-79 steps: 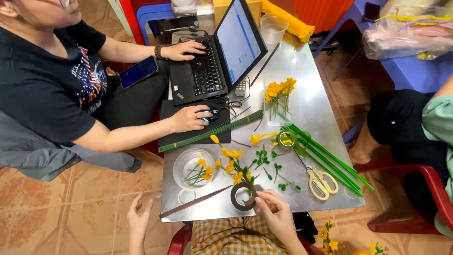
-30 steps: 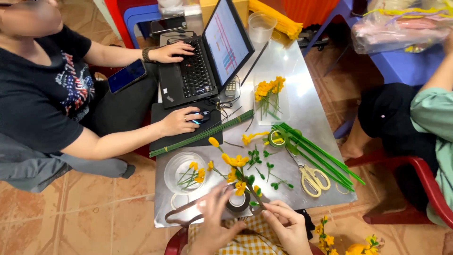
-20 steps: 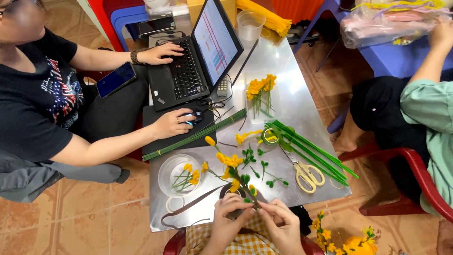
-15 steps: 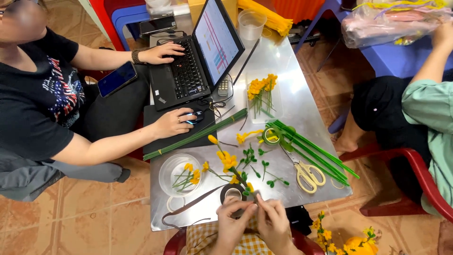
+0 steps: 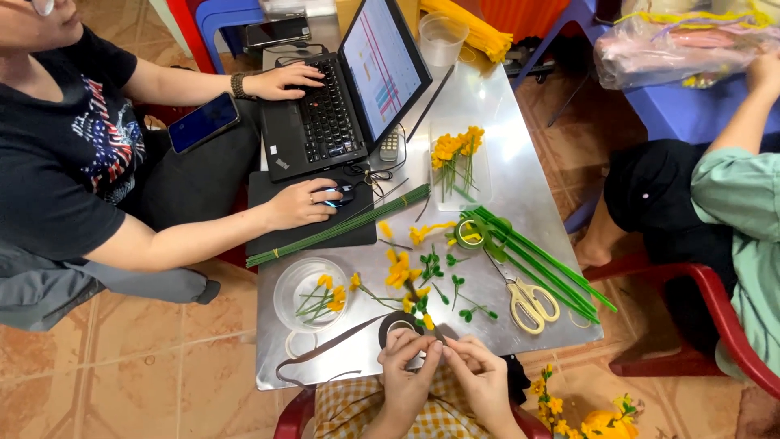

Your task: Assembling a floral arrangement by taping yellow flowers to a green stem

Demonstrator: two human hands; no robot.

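Observation:
My left hand (image 5: 405, 370) and my right hand (image 5: 477, 375) meet at the near edge of the steel table (image 5: 520, 187). Their fingertips pinch the lower end of a small yellow flower stem (image 5: 418, 310) that leans up and away over the table. A roll of dark floral tape (image 5: 396, 325) lies just beyond my left fingers, with a loose strip trailing off to the left. Yellow flower heads and small green leaf sprigs (image 5: 439, 268) are scattered just past the stem.
A clear round dish (image 5: 311, 294) of yellow flowers sits near left. Yellow-handled scissors (image 5: 528, 302), green stems (image 5: 536, 258) and green wire (image 5: 341, 226) lie further out. A seated person at left works a laptop (image 5: 341, 97) and mouse. Another person sits at right on a red chair (image 5: 691, 325).
My hands came up from my lap and the table edge, closed together over the tape roll and took hold of the flower stem. The view shifted slightly toward the table.

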